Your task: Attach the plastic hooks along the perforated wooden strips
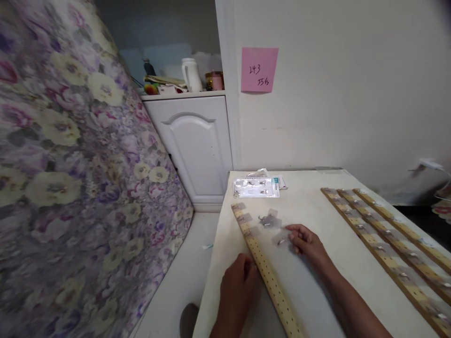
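Since the clear hook [281, 241] between strip [268, 273] and right hand [307, 243] looks light and slippery, I'd pinch its edges. Right hand narrowed there, can't tell if gripping; left hand [240, 276] curled by strip, contents hidden.

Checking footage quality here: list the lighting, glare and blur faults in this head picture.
Head view: left hand slightly soft; small clear pieces too soft for fine detail; whitish glints on the plastic pack; shelf nook dim; flowered cloth looks stretched towards the frame's edge.
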A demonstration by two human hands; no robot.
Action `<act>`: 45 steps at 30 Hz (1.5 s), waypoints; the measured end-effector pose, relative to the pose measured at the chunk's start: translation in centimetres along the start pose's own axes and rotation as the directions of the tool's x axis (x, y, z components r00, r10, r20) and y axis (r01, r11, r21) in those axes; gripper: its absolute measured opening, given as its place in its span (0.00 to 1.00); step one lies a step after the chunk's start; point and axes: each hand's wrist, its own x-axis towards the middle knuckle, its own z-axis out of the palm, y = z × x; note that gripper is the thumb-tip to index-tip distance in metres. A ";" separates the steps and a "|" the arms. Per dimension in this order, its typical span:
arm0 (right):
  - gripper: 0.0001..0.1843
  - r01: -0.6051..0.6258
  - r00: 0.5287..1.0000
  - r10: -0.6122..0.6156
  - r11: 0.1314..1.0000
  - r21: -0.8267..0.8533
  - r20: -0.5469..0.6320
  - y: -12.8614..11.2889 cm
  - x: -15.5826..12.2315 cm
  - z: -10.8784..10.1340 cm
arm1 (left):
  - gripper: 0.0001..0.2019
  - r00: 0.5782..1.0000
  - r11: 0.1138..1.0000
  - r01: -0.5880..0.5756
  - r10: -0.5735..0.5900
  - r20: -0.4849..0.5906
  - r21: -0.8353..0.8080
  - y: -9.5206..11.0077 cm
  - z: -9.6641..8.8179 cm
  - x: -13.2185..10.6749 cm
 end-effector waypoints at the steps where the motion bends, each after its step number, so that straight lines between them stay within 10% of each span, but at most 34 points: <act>1: 0.19 -0.026 0.999 0.023 0.997 0.077 0.043 -0.3 -0.2 0.5 | 0.05 1.000 1.000 0.000 -0.001 -0.011 -0.020 0.2 -0.1 0.0; 10: 0.17 -0.164 0.955 0.100 0.963 0.213 0.280 -0.8 -0.2 5.7 | 0.09 0.995 0.991 0.030 -0.043 -0.095 -0.130 -0.7 0.1 0.9; 45: 0.06 -0.102 0.975 0.104 0.995 -0.021 0.196 -0.7 -0.4 6.5 | 0.10 0.997 0.999 0.036 -0.037 -0.062 -0.020 -0.4 0.6 1.6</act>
